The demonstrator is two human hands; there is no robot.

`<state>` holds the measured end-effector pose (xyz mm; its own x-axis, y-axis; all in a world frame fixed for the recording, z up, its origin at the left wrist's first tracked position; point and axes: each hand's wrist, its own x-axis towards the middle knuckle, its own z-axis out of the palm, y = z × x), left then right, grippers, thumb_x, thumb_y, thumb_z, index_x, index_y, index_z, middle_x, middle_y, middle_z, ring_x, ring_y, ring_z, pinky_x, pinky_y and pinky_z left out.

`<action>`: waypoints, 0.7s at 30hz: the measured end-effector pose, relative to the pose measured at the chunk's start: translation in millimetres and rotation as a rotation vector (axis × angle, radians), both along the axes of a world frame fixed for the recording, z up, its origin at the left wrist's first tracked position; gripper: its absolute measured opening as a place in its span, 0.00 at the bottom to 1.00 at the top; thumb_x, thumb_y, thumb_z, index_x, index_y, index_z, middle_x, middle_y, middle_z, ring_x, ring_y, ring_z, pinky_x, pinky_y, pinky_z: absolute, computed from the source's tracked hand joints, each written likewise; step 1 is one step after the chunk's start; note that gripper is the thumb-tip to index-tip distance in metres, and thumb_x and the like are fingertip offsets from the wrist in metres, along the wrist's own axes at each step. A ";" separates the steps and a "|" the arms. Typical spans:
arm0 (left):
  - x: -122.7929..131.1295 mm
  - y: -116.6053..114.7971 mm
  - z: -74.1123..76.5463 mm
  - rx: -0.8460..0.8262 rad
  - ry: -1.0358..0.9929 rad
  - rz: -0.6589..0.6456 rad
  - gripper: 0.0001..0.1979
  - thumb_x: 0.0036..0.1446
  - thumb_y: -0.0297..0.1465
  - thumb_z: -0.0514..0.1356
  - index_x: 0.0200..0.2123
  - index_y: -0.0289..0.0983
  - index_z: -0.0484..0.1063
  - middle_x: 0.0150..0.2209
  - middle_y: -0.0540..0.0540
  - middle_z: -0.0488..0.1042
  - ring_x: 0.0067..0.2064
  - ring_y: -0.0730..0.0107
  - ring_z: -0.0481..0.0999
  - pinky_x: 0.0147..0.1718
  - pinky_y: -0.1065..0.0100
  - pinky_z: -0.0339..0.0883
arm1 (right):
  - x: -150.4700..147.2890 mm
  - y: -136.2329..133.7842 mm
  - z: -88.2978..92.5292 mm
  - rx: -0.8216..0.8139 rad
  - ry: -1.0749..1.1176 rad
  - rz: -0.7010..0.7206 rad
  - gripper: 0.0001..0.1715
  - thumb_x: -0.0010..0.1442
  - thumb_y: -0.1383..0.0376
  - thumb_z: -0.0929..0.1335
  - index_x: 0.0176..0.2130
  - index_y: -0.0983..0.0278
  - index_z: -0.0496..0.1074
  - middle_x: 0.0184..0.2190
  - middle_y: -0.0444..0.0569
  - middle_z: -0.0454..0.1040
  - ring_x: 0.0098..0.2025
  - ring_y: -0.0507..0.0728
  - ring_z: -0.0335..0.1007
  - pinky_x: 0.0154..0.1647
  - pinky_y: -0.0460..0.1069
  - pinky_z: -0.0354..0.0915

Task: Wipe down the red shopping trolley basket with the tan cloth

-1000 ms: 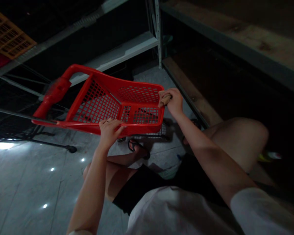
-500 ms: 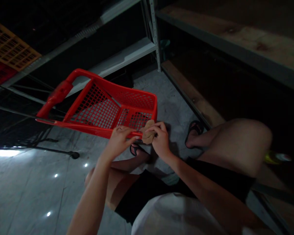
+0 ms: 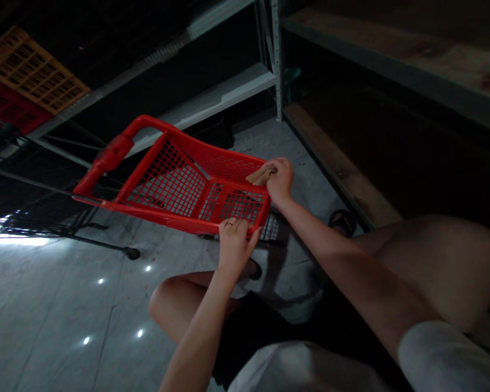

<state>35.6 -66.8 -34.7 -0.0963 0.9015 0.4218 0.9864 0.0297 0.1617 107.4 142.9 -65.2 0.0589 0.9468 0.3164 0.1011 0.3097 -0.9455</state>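
A red plastic shopping cart (image 3: 166,224) with perforated walls stands in front of me, its basket holding nothing that I can see. My left hand (image 3: 233,239) is closed over the near rim close to the corner, fingers inside and thumb along the edge; a ring shows on one finger. At the far corner of the same end, my right hand (image 3: 281,177) is wrapped round a folded tan cloth (image 3: 261,175). The cloth hangs over the inner side of the rim, and my right fingertips are partly hidden behind it.
Metal shelving (image 3: 245,87) runs behind the cart, with an orange crate (image 3: 36,68) and a red crate (image 3: 12,103) at far left. Wood-decked shelves (image 3: 330,155) stand to the right. A black caster (image 3: 131,253) rests on the grey floor (image 3: 65,305). My knees flank the cart's end.
My right hand has carried the cloth from the near rim over to the far corner. My left hand has shifted right along the near rim and taken hold there. The view has tilted slightly.
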 end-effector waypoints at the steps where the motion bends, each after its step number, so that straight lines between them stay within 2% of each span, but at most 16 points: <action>1: 0.8 0.0 -2.1 0.018 0.004 -0.005 0.13 0.68 0.36 0.67 0.32 0.41 0.70 0.29 0.50 0.76 0.39 0.60 0.77 0.49 0.58 0.65 | -1.7 8.3 0.1 -0.021 0.011 -0.015 0.17 0.50 0.77 0.62 0.28 0.59 0.75 0.37 0.48 0.72 0.46 0.59 0.68 0.57 0.57 0.66; 4: 0.8 0.2 -7.5 0.086 0.024 -0.047 0.13 0.68 0.36 0.67 0.31 0.41 0.70 0.28 0.51 0.75 0.37 0.62 0.76 0.48 0.60 0.64 | 0.2 10.9 0.1 -0.043 0.056 -0.032 0.17 0.48 0.78 0.62 0.30 0.60 0.74 0.39 0.49 0.73 0.47 0.57 0.68 0.58 0.56 0.64; 6: -0.9 -0.3 -11.2 0.146 0.045 -0.067 0.14 0.69 0.36 0.66 0.31 0.41 0.69 0.27 0.52 0.74 0.36 0.63 0.75 0.48 0.60 0.64 | 6.5 -11.9 0.1 -0.035 0.123 -0.044 0.15 0.48 0.76 0.63 0.31 0.61 0.74 0.39 0.49 0.74 0.46 0.57 0.69 0.58 0.55 0.65; 10: -7.6 -5.4 -17.4 0.222 0.058 -0.054 0.14 0.68 0.34 0.64 0.29 0.42 0.67 0.26 0.50 0.73 0.36 0.61 0.74 0.47 0.58 0.64 | 23.2 -105.0 -0.2 -0.073 0.252 -0.036 0.11 0.53 0.72 0.65 0.35 0.60 0.74 0.40 0.48 0.76 0.45 0.58 0.74 0.54 0.55 0.69; 12: -12.6 -10.7 -16.6 0.145 0.045 -0.049 0.12 0.66 0.31 0.63 0.29 0.42 0.67 0.28 0.49 0.74 0.36 0.60 0.74 0.47 0.57 0.64 | 29.0 -153.2 0.4 -0.109 0.217 0.048 0.12 0.53 0.71 0.66 0.34 0.56 0.76 0.41 0.46 0.77 0.48 0.60 0.75 0.55 0.57 0.71; 14: -17.5 -16.9 -12.3 0.003 0.016 -0.059 0.09 0.63 0.29 0.64 0.30 0.42 0.68 0.29 0.47 0.76 0.38 0.58 0.75 0.48 0.55 0.64 | 31.4 -183.6 1.4 -0.141 0.199 0.067 0.13 0.54 0.71 0.67 0.34 0.54 0.76 0.44 0.46 0.78 0.51 0.61 0.76 0.55 0.59 0.72; 15: -19.6 -20.3 -9.4 -0.060 0.001 -0.062 0.09 0.62 0.29 0.64 0.30 0.42 0.69 0.30 0.46 0.76 0.38 0.57 0.75 0.49 0.54 0.64 | 31.4 -189.1 1.7 -0.140 0.198 0.071 0.13 0.54 0.71 0.67 0.34 0.54 0.76 0.44 0.46 0.78 0.51 0.62 0.76 0.55 0.60 0.73; 17: -22.8 -27.6 -3.4 -0.111 -0.020 -0.068 0.09 0.64 0.32 0.65 0.31 0.42 0.71 0.30 0.46 0.77 0.40 0.57 0.77 0.50 0.53 0.65 | 29.1 -180.1 1.6 -0.101 0.203 0.070 0.13 0.55 0.72 0.66 0.34 0.55 0.76 0.44 0.48 0.77 0.50 0.61 0.75 0.55 0.59 0.72; 21: -27.2 -45.8 3.7 -0.062 -0.040 -0.090 0.14 0.70 0.39 0.63 0.31 0.41 0.74 0.28 0.49 0.76 0.36 0.59 0.77 0.48 0.53 0.68 | 20.6 -108.5 1.2 0.004 0.171 -0.081 0.12 0.56 0.73 0.64 0.33 0.60 0.75 0.42 0.50 0.76 0.48 0.58 0.73 0.57 0.56 0.70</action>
